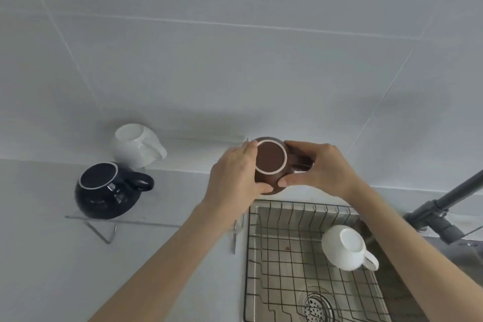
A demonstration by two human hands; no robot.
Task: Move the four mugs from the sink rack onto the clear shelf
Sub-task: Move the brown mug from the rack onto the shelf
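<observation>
A brown mug [270, 158] is upside down at the right end of the clear shelf [162, 223], near the wall. My left hand [235, 178] grips its left side and my right hand [321, 167] grips its right side by the handle. A dark blue mug [104, 193] stands upside down on the shelf's left front. Behind it a white mug [136, 145] also stands upside down on the shelf. Another white mug [345, 247] lies upside down on the wire sink rack [277, 264] at the right.
The steel sink's drain [317, 307] shows under the rack. A grey tap pipe [449, 206] rises at the far right. A tiled wall [235, 47] stands close behind the shelf. The shelf's metal legs [108, 235] rest on the grey counter [39, 256].
</observation>
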